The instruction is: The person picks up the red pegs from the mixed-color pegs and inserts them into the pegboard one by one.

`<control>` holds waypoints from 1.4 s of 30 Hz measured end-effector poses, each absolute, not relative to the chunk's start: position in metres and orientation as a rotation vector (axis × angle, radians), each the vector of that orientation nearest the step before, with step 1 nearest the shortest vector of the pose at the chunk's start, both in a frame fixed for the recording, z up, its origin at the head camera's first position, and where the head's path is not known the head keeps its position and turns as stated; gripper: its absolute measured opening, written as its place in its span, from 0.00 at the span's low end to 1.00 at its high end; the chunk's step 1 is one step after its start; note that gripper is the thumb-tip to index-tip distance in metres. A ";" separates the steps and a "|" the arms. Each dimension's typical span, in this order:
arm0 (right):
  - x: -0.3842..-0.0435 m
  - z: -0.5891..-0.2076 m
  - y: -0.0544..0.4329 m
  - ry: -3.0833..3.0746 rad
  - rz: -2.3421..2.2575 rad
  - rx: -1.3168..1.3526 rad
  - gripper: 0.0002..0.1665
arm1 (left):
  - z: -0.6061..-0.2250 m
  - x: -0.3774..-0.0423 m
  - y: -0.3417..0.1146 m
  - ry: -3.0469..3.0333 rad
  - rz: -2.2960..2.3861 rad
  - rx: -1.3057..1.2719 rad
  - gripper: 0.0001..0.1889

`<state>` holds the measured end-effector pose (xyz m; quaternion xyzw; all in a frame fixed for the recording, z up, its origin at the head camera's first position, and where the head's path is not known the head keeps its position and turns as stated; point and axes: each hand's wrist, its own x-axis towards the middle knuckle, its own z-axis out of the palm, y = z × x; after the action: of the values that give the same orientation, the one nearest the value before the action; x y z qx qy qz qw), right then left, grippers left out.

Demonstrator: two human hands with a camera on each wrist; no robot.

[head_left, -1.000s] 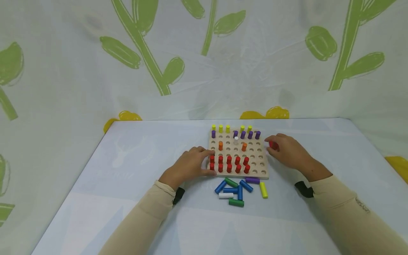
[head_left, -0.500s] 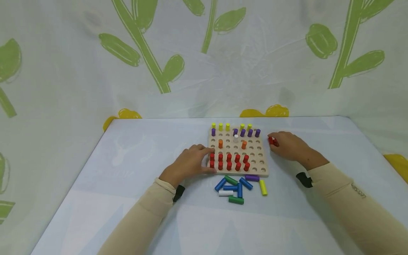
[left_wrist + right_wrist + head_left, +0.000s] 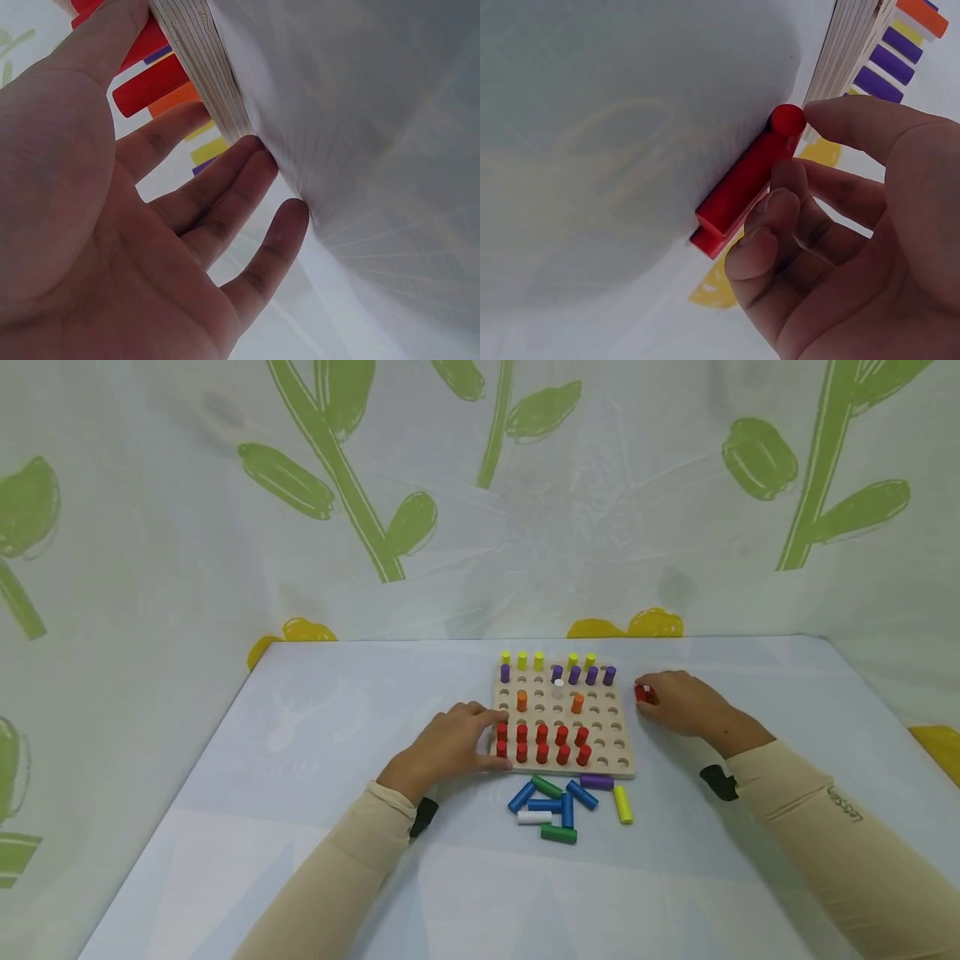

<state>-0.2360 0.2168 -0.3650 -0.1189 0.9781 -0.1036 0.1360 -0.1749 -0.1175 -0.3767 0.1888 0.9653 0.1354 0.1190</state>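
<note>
A wooden pegboard [image 3: 611,763] stands on the table, with red pegs [image 3: 542,732] in two near rows. Farther back, purple pegs [image 3: 573,675], yellow pegs [image 3: 522,660], orange pegs [image 3: 522,700] and one white peg [image 3: 558,688] stand upright. Along the board's left edge my left hand [image 3: 448,745] rests, thumb by the near corner, fingers spread and touching its side. To the right of the board, my right hand [image 3: 678,702] pinches at a red peg [image 3: 787,120] between thumb and forefinger. Another red peg [image 3: 739,187] lies alongside it on the table.
Loose pegs lie before the board: several blue pegs [image 3: 567,810], green pegs [image 3: 558,834], a white peg [image 3: 535,817], a purple peg [image 3: 597,782] and a yellow peg [image 3: 623,805]. A leaf-patterned curtain [image 3: 600,527] hangs behind the table [image 3: 480,893].
My right hand has moved slightly right, away from the board's edge, and down to the table with the red peg. The left hand stays at the board's left edge.
</note>
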 end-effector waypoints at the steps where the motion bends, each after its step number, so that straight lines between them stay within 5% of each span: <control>1: -0.236 -0.366 0.217 2.831 -0.310 -0.342 0.28 | -0.377 -0.175 -0.117 2.820 0.400 0.550 0.41; 42: -0.199 -0.361 0.201 2.900 -0.699 -0.439 0.29 | -0.379 -0.176 -0.118 2.822 0.391 0.555 0.42</control>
<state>-0.1988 0.2013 -0.3615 -0.1453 0.9599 -0.2313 0.0630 -0.1760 -0.1182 -0.3793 0.1900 0.9653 0.1338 0.1191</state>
